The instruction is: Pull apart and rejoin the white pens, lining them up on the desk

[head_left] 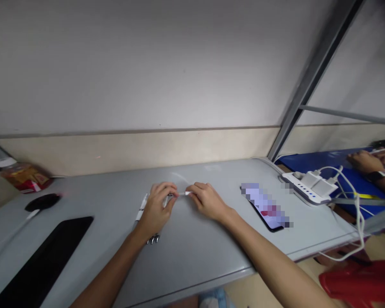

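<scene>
Above the grey table, my left hand (pixel 158 209) is closed in a pinch around a slim pen-like piece (pixel 182 193). Opposite it, the fingertips of my right hand (pixel 207 200) pinch the white end of this piece. Whether it is one part or two joined ones, I cannot tell. Beneath my left hand lie several slim pens with shiny metal ends (pixel 152 239), mostly hidden by the hand and wrist. Their white parts (pixel 141 208) show to the left of the fingers.
A phone (pixel 265 208) with a lit screen lies right of my hands, near a white power strip (pixel 306 188) with plugs and cables. To the left are a long black pad (pixel 45 265), a black mouse-like object (pixel 42 202) and a jar (pixel 24 176). Another person's hands (pixel 368 162) rest at the far right.
</scene>
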`<state>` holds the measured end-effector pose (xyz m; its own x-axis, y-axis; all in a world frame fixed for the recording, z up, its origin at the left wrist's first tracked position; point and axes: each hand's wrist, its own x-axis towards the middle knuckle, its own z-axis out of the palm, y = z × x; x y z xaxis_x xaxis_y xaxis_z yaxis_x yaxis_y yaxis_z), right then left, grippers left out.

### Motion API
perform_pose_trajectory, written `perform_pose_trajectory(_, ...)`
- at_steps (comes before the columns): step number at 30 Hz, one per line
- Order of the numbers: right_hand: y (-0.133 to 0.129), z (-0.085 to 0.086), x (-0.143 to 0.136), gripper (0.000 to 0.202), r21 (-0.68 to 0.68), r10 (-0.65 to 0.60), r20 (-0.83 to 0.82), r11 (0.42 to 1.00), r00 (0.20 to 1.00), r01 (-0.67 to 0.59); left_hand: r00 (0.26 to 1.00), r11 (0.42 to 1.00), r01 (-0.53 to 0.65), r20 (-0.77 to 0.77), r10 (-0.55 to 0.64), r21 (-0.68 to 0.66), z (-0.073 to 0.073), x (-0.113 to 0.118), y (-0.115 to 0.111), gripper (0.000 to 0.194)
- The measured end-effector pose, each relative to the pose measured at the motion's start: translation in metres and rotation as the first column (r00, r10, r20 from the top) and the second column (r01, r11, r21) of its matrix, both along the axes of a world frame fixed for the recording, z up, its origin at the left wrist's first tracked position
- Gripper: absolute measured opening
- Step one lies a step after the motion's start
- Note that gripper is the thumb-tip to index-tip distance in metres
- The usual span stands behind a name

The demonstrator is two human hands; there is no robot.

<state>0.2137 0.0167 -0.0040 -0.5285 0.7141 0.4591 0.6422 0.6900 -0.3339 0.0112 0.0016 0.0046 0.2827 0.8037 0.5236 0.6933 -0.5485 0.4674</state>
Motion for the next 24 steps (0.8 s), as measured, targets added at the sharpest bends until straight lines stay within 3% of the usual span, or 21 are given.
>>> perform_pose_trajectory(4, -0.003, 0.002, -0.002, 0.024, 0.015, -0.031, 0.064, 0.999, 0.997, 0.030, 0.990, 0.998, -0.054, -0.125, 0.058, 0.034, -0.003, 0.000, 0.000, 0.025)
perform_pose_trajectory(8, -0.008, 0.004, -0.006, 0.025, 0.023, -0.056, 0.159, 0.998, 0.986, 0.053, 0.934, 0.999, 0.023, -0.357, -0.034, -0.035, -0.009, -0.001, 0.001, 0.028)
perform_pose_trajectory(11, -0.011, 0.006, -0.007, 0.028, -0.103, -0.009, 0.136, 0.994, 0.991, 0.023, 0.907, 0.996, 0.080, -0.418, -0.060, 0.030, -0.007, -0.001, 0.001, 0.027)
perform_pose_trajectory(13, -0.012, 0.007, -0.006, 0.030, -0.230, 0.061, 0.019, 0.972, 0.998, -0.055, 0.885, 0.989, 0.095, -0.465, -0.031, 0.114, -0.004, -0.001, -0.002, 0.027)
perform_pose_trajectory(15, -0.012, 0.010, -0.003, 0.033, -0.386, 0.145, -0.164, 0.901, 0.976, -0.199, 0.860, 0.976, 0.116, -0.510, -0.007, 0.183, -0.001, -0.001, -0.005, 0.027)
perform_pose_trajectory(16, -0.011, 0.011, -0.001, 0.035, -0.480, 0.172, -0.260, 0.831, 0.950, -0.281, 0.850, 0.970, 0.132, -0.526, -0.005, 0.204, 0.000, -0.001, -0.007, 0.028)
perform_pose_trajectory(19, -0.007, 0.013, 0.006, 0.037, -0.743, 0.105, -0.452, 0.504, 0.886, -0.440, 0.837, 0.959, 0.178, -0.546, -0.030, 0.221, 0.001, -0.002, -0.009, 0.029)
perform_pose_trajectory(20, -0.004, 0.013, 0.009, 0.036, -0.772, 0.066, -0.487, 0.433, 0.871, -0.465, 0.838, 0.959, 0.184, -0.544, -0.037, 0.217, 0.001, -0.002, -0.009, 0.029)
perform_pose_trajectory(21, -0.002, 0.013, 0.011, 0.034, -0.781, 0.023, -0.514, 0.401, 0.857, -0.479, 0.843, 0.960, 0.180, -0.537, -0.039, 0.214, 0.000, -0.002, -0.008, 0.028)
perform_pose_trajectory(24, 0.007, 0.010, 0.017, 0.028, -0.748, -0.100, -0.562, 0.485, 0.821, -0.453, 0.876, 0.969, 0.104, -0.482, 0.017, 0.222, -0.002, -0.003, -0.004, 0.023)
